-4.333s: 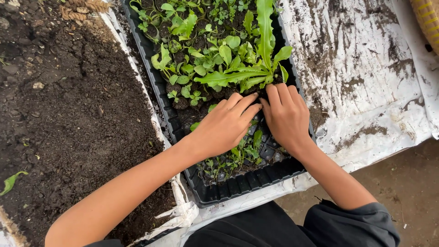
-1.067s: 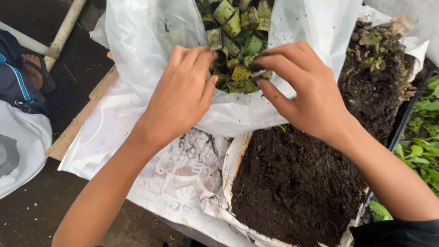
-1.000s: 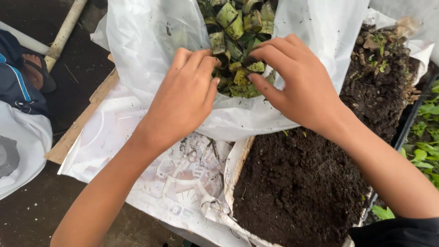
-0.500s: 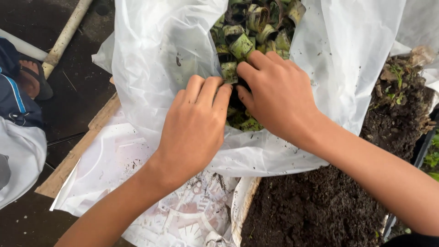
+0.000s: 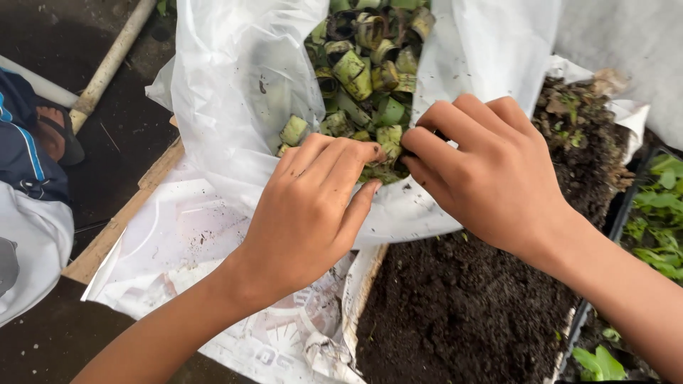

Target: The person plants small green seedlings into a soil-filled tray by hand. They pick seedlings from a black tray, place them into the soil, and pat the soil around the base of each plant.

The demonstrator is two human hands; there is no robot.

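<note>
Outdoors by the look of it, dark ground (image 5: 128,135) up left of the hands with a pale pipe (image 5: 107,67) lying across it, plus a wooden board (image 5: 124,220) running along under the printed white sheet (image 5: 192,249) that sits below the left wrist.

Only one view, from the head camera looking down. Both hands are at the mouth of a clear plastic bag (image 5: 235,92), which is stuffed with little rolled green leaf cups (image 5: 370,78). Most of the cups are piled above and beyond the fingertips, with a few right up against them.

Left hand (image 5: 313,213) lies palm down on the lower lip of the bag, fingers curled and pressing into the plastic, tips touching the nearest cups. Can't tell if it's actually got one pinched. Right hand (image 5: 491,178) is clenched into a loose claw, fingertips dug into the cups at the edge of the bag opening, looks like it's grasping one or a couple between thumb and fingers, but the grip itself is hidden.

Under the right wrist there's a bed of dark soil (image 5: 462,320), lined with that white sheet. Further right of the right forearm, a black seedling tray (image 5: 619,235) holding small green seedlings (image 5: 662,220).

Far left of the left hand, someone's dark and white clothing (image 5: 28,206).
</note>
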